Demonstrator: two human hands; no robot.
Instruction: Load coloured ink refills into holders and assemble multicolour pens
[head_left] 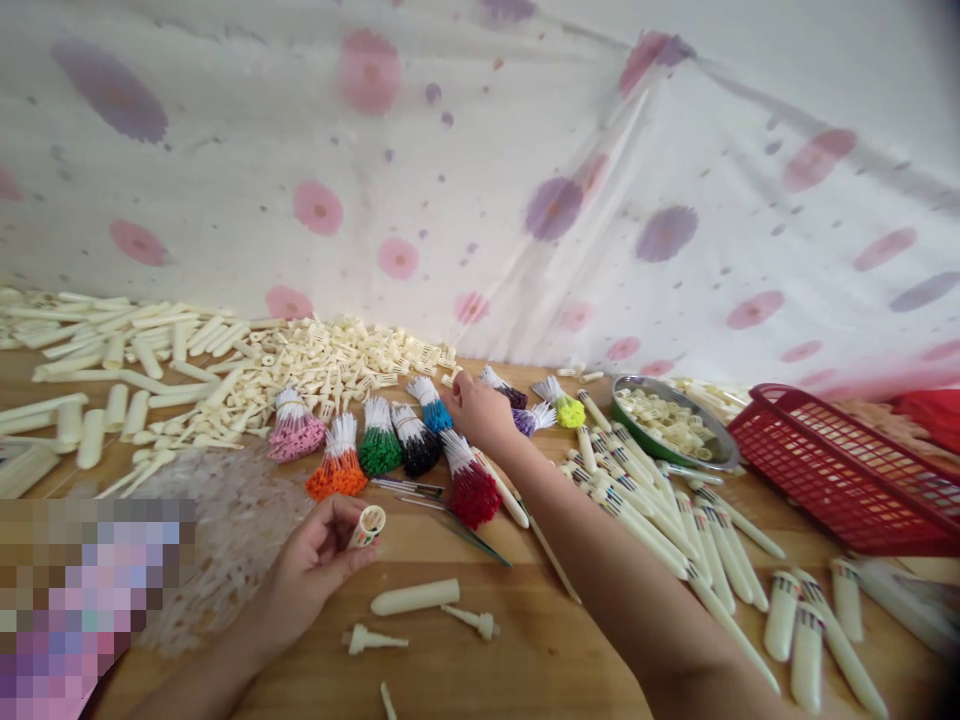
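Note:
My left hand [319, 555] grips a short cream pen barrel [368, 526], its open end turned up and small coloured parts showing inside. My right hand [480, 408] reaches in among the bundles of pen refills, fingers bent together; what they pinch is hidden. Closest to it are the blue bundle [430, 405], the dark brown bundle [510, 390] and the purple bundle [534, 420]. Pink [296, 428], orange [337, 462], green [380, 440], black [415, 442], dark red [472, 482] and yellow [561, 403] bundles lie around them. A cream pen tube [415, 597] rests in front.
Cream plastic parts [330, 360] are heaped at the back left. Multicolour pens [637, 490] lie at right, near a bowl of small parts [667, 425] and a red basket [855, 480]. Tweezers [480, 540] and two pointed cream pieces [373, 640] lie on the wooden table [540, 660].

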